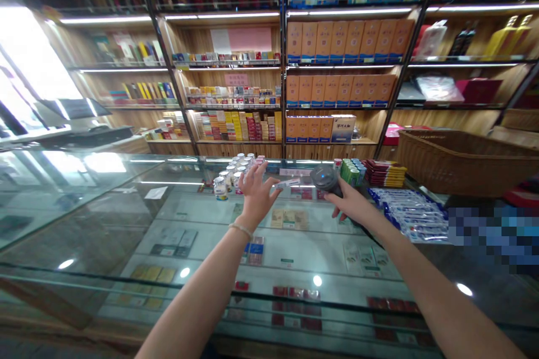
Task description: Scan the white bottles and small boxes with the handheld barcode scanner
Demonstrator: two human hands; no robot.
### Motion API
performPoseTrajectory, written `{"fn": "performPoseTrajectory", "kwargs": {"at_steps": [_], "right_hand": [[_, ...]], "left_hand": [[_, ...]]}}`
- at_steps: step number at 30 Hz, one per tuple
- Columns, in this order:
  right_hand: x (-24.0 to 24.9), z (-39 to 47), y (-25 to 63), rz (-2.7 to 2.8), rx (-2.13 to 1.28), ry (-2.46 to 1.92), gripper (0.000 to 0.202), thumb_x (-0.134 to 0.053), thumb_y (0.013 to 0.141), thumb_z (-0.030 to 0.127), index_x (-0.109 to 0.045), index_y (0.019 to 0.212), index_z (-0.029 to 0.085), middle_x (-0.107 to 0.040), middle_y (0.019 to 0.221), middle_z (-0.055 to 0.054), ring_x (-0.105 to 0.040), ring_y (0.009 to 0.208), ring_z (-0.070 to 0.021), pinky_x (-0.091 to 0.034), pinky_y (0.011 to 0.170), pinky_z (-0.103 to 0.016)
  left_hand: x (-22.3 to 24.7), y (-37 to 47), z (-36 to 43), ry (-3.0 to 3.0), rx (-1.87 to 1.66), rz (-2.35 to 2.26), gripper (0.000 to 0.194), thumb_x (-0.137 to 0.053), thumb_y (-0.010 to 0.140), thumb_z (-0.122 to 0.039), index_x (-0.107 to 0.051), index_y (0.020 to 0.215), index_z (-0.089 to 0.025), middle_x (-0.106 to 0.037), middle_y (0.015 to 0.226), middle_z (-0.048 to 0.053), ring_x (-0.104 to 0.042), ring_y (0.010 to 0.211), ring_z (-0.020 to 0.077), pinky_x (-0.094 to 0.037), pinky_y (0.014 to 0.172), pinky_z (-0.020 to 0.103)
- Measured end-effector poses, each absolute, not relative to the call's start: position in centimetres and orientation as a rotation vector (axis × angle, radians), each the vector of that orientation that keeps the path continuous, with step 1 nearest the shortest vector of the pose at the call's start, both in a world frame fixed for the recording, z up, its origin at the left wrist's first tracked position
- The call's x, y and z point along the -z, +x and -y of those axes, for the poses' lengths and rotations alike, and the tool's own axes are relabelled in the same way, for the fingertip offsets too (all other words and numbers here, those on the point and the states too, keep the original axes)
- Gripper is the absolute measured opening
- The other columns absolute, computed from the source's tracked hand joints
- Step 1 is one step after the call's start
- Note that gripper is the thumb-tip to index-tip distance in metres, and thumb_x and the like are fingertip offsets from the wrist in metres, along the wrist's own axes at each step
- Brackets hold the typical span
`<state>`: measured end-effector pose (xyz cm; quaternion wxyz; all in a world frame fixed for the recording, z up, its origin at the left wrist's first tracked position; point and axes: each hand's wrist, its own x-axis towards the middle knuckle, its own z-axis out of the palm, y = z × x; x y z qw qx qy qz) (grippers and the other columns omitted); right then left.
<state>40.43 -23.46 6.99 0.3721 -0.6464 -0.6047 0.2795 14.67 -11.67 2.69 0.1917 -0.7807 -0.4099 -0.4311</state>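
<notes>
My left hand (pixel 255 195) is above the glass counter, its thumb and forefinger pinching the left end of a small, narrow white box (pixel 288 183) with blurred print. Its other fingers are raised apart. To the right, my right hand (pixel 346 201) grips the handle of a dark handheld barcode scanner (pixel 325 178), which shows a small blue light. The scanner's head is close to the box's right end, with a gap between them. Just behind my left hand, several small white bottles (pixel 231 175) stand in rows on the counter.
The glass display counter (pixel 197 261) holds flat packs beneath its top. On the right are green cartons (pixel 352 171), red and yellow packs (pixel 385 173), blue-white packets (pixel 408 214) and a brown woven basket (pixel 467 162). Behind, shelves carry orange boxes (pixel 339 42). A monitor (pixel 73 109) stands left.
</notes>
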Motion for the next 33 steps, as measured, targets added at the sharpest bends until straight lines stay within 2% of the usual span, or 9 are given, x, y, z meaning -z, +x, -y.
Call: {"fn": "performPoseTrajectory", "kwargs": {"at_steps": [2,5,7,10,13,18,24,28,33], "right_hand": [[-7.1,24.4,39.7,1.549,-0.762,-1.654,0.055,-0.057,0.089,0.034,-0.047,0.143,0.024,-0.074,0.095,-0.003,-0.059,0.045,-0.0105,-0.049,0.044,-0.023],[-6.7,25.7,38.4,1.604,-0.722,-1.632,0.053,-0.059,0.088,0.033,-0.052,0.139,0.024,-0.073,0.084,0.0,-0.053,0.041,-0.0099,-0.045,0.043,-0.024],[-6.3,26.3,37.5,1.651,-0.684,-1.585,0.052,-0.064,0.085,0.035,-0.055,0.136,0.025,-0.074,0.09,-0.001,-0.058,0.048,-0.0119,-0.045,0.048,-0.025],[-5.7,26.6,36.3,1.719,-0.611,-1.575,0.049,-0.072,0.08,0.033,-0.06,0.126,0.023,-0.076,0.1,-0.005,-0.07,0.073,-0.0201,-0.049,0.061,-0.027],[-5.3,26.7,35.5,1.77,-0.576,-1.626,0.048,-0.076,0.076,0.029,-0.061,0.122,0.022,-0.077,0.1,-0.006,-0.072,0.087,-0.025,-0.049,0.069,-0.029],[-5.4,27.0,35.2,1.78,-0.535,-1.639,0.051,-0.077,0.077,0.03,-0.06,0.125,0.025,-0.078,0.098,-0.005,-0.072,0.086,-0.0253,-0.047,0.07,-0.028],[-6.0,27.3,35.1,1.815,-0.449,-1.75,0.054,-0.078,0.075,0.029,-0.062,0.127,0.022,-0.078,0.099,-0.009,-0.072,0.094,-0.0295,-0.046,0.074,-0.03],[-6.1,27.3,35.0,1.804,-0.437,-1.763,0.053,-0.077,0.076,0.028,-0.061,0.126,0.021,-0.078,0.102,-0.01,-0.072,0.097,-0.0309,-0.046,0.074,-0.031],[-6.0,27.3,35.1,1.794,-0.441,-1.699,0.052,-0.076,0.078,0.032,-0.057,0.126,0.025,-0.078,0.1,-0.007,-0.073,0.091,-0.0285,-0.044,0.069,-0.028]], "left_hand": [[-2.6,14.7,11.5,-2.186,1.204,1.15,0.016,-0.078,0.084,-0.043,-0.076,0.095,-0.031,-0.051,0.157,0.006,-0.038,0.147,0.036,-0.014,0.121,0.062],[-2.5,14.7,11.5,-2.178,1.205,1.144,0.016,-0.078,0.084,-0.044,-0.076,0.095,-0.032,-0.051,0.157,0.005,-0.039,0.147,0.0357,-0.015,0.121,0.062],[-2.6,14.7,11.6,-2.178,1.209,1.141,0.016,-0.077,0.085,-0.044,-0.076,0.094,-0.032,-0.051,0.158,0.005,-0.038,0.147,0.0356,-0.014,0.122,0.061],[-2.7,14.7,11.7,-2.182,1.204,1.138,0.016,-0.077,0.085,-0.045,-0.075,0.094,-0.031,-0.05,0.158,0.005,-0.038,0.148,0.0355,-0.013,0.122,0.062],[-2.7,14.6,11.7,-2.173,1.19,1.141,0.017,-0.077,0.084,-0.045,-0.075,0.095,-0.032,-0.05,0.158,0.006,-0.039,0.147,0.0356,-0.014,0.121,0.062],[-2.5,14.6,11.5,-2.157,1.201,1.129,0.016,-0.076,0.085,-0.046,-0.076,0.093,-0.032,-0.052,0.157,0.005,-0.039,0.147,0.0349,-0.012,0.122,0.06],[-2.3,14.7,11.3,-2.121,1.21,1.137,0.012,-0.074,0.086,-0.042,-0.076,0.09,-0.031,-0.055,0.154,0.005,-0.045,0.143,0.0335,-0.01,0.123,0.058],[-2.5,14.7,11.6,-2.159,1.199,1.155,0.014,-0.077,0.084,-0.043,-0.076,0.091,-0.031,-0.053,0.156,0.005,-0.043,0.145,0.0347,-0.011,0.123,0.059],[-2.9,14.6,11.9,-2.193,1.201,1.167,0.016,-0.075,0.086,-0.045,-0.076,0.094,-0.032,-0.05,0.159,0.004,-0.039,0.147,0.0355,-0.012,0.122,0.061]]}}
